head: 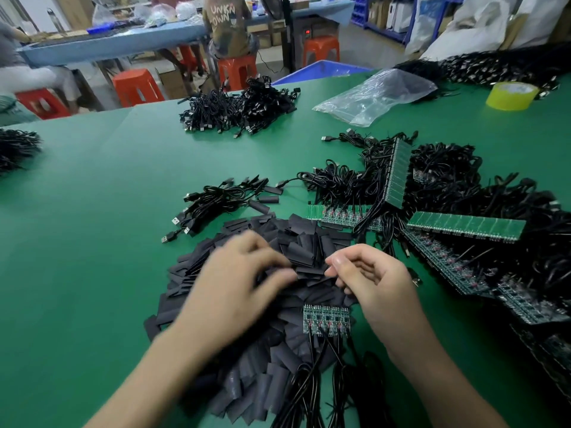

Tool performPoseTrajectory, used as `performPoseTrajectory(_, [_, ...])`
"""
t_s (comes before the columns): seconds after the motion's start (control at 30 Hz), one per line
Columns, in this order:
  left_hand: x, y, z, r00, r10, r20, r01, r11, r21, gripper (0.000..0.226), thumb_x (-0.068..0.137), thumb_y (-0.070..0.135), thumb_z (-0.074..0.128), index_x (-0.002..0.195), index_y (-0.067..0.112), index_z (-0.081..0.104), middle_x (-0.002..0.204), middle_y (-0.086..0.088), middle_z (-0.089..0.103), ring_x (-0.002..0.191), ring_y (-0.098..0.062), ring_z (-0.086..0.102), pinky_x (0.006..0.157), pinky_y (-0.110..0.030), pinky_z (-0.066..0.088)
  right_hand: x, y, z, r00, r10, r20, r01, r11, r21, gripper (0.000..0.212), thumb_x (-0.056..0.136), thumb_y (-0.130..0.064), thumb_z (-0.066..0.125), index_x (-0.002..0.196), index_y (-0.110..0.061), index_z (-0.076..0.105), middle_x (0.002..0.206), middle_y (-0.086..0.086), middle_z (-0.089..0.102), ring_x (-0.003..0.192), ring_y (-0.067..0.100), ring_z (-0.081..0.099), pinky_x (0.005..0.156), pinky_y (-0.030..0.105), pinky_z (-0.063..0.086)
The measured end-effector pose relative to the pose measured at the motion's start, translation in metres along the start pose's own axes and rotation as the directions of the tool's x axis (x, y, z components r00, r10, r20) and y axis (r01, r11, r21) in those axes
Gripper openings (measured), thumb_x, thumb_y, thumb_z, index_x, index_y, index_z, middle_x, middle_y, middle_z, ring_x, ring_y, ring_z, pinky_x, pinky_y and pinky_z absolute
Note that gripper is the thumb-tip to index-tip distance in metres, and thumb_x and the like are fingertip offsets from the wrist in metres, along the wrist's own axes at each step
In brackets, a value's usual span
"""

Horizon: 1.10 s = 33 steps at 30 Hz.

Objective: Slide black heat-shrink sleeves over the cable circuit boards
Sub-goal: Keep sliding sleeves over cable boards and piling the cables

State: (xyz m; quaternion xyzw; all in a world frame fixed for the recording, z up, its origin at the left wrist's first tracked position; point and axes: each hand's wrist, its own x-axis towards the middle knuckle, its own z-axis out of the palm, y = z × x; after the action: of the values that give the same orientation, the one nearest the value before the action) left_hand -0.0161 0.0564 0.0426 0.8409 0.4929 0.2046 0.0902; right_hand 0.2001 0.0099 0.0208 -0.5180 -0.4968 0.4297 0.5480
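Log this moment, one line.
left hand: blurred, on heap of flat black heat-shrink sleeves | right hand: curled at heap, grip unclear | green circuit-board strip: unsleeved

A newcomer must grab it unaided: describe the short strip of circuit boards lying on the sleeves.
On the green table, a heap of black sleeves lies under the left hand and right hand. The short board strip sits on it between the wrists. Unlike the long strips at right, it holds only a few boards.

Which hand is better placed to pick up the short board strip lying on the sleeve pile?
Right, probably. The right hand is nearest the board strip, its curled fingers just beyond it. The left hand is blurred and lies over the sleeve pile further left.
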Motion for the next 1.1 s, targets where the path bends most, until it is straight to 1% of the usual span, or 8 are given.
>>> performPoseTrajectory(0.13, [-0.028,0.032,0.025,0.988,-0.032,0.150,0.019,0.996,0.089,0.057,0.088,0.076,0.042,0.124,0.039,0.067,0.104,0.017,0.044,0.105,-0.008,0.046,0.092,-0.033,0.045,-0.001,0.004,0.001,0.999,-0.044,-0.007,0.043,0.995,-0.093,0.015,0.097,-0.022,0.067,0.085,-0.024,0.074,0.079,-0.006,0.074,0.072,0.002,0.066,0.067,0.013,0.050])
performPoseTrajectory(0.3, [-0.036,0.039,0.031,0.994,-0.033,0.103,0.029,0.999,0.042,0.046,0.086,0.067,0.059,0.123,0.040,0.065,0.107,0.019,0.047,0.105,-0.007,0.045,0.092,-0.031,0.043,0.000,0.009,0.003,0.998,-0.053,0.031,0.057,0.981,-0.184,0.012,0.096,-0.025,0.069,0.085,-0.025,0.073,0.077,0.001,0.071,0.059,0.008,0.055,0.056,0.026,0.046])
performPoseTrajectory(0.4, [-0.041,0.041,0.029,0.996,-0.071,0.062,0.078,0.989,-0.126,0.031,0.083,0.052,0.074,0.110,0.038,0.067,0.101,0.019,0.058,0.100,-0.002,0.053,0.090,-0.028,0.045,-0.002,0.009,0.001,0.994,-0.074,0.077,0.090,0.967,-0.239,0.009,0.095,-0.026,0.069,0.087,-0.027,0.073,0.078,-0.003,0.070,0.057,0.000,0.051,0.055,0.016,0.043])
performPoseTrajectory(0.53, [-0.048,0.042,0.024,0.958,-0.277,0.071,0.266,0.772,-0.577,0.020,0.078,0.021,0.086,0.090,0.034,0.076,0.074,0.012,0.068,0.069,0.001,0.061,0.073,-0.011,0.047,-0.001,0.005,-0.005,0.971,-0.010,0.240,0.092,0.938,-0.335,0.005,0.093,-0.031,0.071,0.089,-0.032,0.074,0.082,-0.009,0.070,0.070,0.008,0.060,0.064,0.024,0.049])
performPoseTrajectory(0.63, [-0.049,0.038,0.022,0.929,-0.336,0.152,0.332,0.582,-0.742,0.018,0.076,0.018,0.087,0.089,0.030,0.080,0.073,0.000,0.071,0.066,-0.008,0.058,0.070,-0.019,0.050,-0.001,0.004,-0.011,0.901,0.086,0.425,0.047,0.955,-0.294,0.004,0.091,-0.033,0.075,0.089,-0.029,0.075,0.080,-0.010,0.071,0.069,0.002,0.061,0.064,0.019,0.048])
performPoseTrajectory(0.77, [-0.051,0.033,0.020,0.909,-0.352,0.222,0.364,0.416,-0.833,0.018,0.071,0.024,0.087,0.088,0.019,0.081,0.078,-0.012,0.075,0.070,-0.016,0.060,0.070,-0.022,0.051,-0.002,0.006,-0.011,0.860,0.088,0.502,0.071,0.955,-0.289,0.011,0.091,-0.035,0.076,0.088,-0.024,0.074,0.070,-0.015,0.064,0.060,-0.002,0.050,0.058,0.017,0.039])
performPoseTrajectory(0.9, [-0.054,0.028,0.019,0.922,-0.286,0.263,0.360,0.376,-0.854,0.016,0.074,0.024,0.086,0.087,0.015,0.081,0.076,-0.003,0.074,0.069,-0.010,0.061,0.068,-0.015,0.048,-0.003,0.002,-0.009,0.841,0.061,0.538,0.064,0.976,-0.210,0.010,0.091,-0.030,0.076,0.084,-0.023,0.074,0.075,-0.009,0.068,0.068,0.004,0.060,0.064,0.016,0.044])
performPoseTrajectory(1.1, [-0.053,0.028,0.016,0.921,-0.248,0.299,0.361,0.263,-0.895,0.014,0.074,0.015,0.082,0.088,0.010,0.081,0.081,-0.009,0.077,0.071,-0.009,0.068,0.071,-0.016,0.053,-0.006,-0.003,-0.004,0.824,0.029,0.566,-0.008,0.999,-0.041,0.009,0.089,-0.017,0.074,0.080,-0.014,0.072,0.074,-0.004,0.069,0.071,0.006,0.063,0.068,0.015,0.047])
